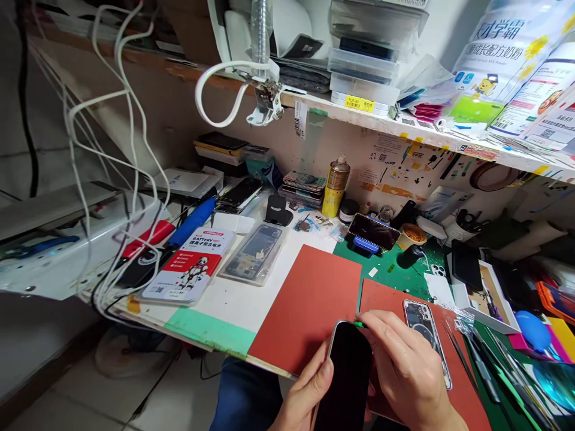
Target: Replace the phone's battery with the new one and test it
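Note:
A smartphone [348, 377] with a dark screen is tilted upright near the table's front edge. My left hand [309, 389] is closed around its left side, the thumb lying along the frame. My right hand [399, 359] is at the phone's top right corner with its fingers pinched together. A small green piece [358, 324] shows at those fingertips, against the phone's top edge; most of it is hidden. Right of my right hand, an opened phone body [424, 335] with its inner parts showing lies on a red-brown mat [381, 293].
Tweezers and thin tools [503, 371] lie at the right. A battery box [191, 266] and a cased phone part [256, 254] lie left. A spray can [336, 185] and a propped phone [374, 232] stand behind. Overhead runs a loaded shelf [404, 129]; white cables [135, 120] hang left.

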### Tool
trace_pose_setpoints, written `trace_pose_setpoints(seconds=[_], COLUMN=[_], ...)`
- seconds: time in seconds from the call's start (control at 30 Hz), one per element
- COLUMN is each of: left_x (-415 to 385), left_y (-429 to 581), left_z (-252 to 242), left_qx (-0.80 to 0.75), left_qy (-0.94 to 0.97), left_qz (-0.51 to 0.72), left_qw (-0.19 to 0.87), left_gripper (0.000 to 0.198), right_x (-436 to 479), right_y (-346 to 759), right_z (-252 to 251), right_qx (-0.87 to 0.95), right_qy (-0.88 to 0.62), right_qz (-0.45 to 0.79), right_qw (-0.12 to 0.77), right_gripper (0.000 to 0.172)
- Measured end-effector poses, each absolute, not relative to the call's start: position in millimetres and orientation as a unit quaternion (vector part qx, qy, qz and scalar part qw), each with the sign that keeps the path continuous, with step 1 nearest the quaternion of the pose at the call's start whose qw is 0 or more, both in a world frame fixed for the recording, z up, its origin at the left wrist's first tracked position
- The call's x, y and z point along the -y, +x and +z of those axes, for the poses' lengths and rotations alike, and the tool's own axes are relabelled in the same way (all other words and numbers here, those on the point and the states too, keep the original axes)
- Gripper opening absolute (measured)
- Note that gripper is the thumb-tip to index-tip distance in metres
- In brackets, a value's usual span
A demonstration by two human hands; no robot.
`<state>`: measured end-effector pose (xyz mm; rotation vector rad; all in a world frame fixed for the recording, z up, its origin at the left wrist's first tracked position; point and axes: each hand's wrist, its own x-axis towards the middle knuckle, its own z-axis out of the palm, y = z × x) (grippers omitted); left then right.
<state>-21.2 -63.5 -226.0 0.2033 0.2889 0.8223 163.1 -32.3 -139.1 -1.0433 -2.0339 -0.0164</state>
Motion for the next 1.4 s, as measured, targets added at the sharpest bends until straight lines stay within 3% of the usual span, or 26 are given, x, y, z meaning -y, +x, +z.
trace_pose_setpoints(seconds=[0.43, 0.53, 0.8, 1.2, 1.3, 1.4], left_x=[63.0, 62.7, 62.9, 59.0, 57.4, 55.4], left_y=[-16.2, -15.2, -11.1, -14.0, -14.3, -17.1], left_z=[-217.2, -216.9, -221.9, -240.6, -237.6, -228.9], left_qx=[-0.173, -0.182, -0.163, -0.112, -0.113, -0.131], left_qy=[0.097, 0.121, 0.173, 0.215, 0.209, 0.195], left_qz=[0.397, 0.391, 0.388, 0.358, 0.357, 0.357], left_qw=[0.896, 0.894, 0.891, 0.902, 0.903, 0.904], left_gripper=[0.039, 0.046, 0.052, 0.055, 0.052, 0.048], right_x=[33.1, 32.1, 22.1, 6.6, 8.9, 14.4], right_y=[166.9, 171.6, 184.4, 186.9, 186.9, 195.9], right_z=[-144.7, -143.4, -126.9, -118.7, -116.1, -119.3], right_qx=[0.808, 0.791, 0.704, 0.596, 0.578, 0.591], right_qy=[-0.411, -0.422, -0.526, -0.496, -0.499, -0.548], right_qz=[-0.013, 0.07, 0.313, 0.542, 0.551, 0.46], right_qw=[0.422, 0.437, 0.361, 0.323, 0.336, 0.373], right_gripper=[0.03, 0.032, 0.013, 0.027, 0.028, 0.029])
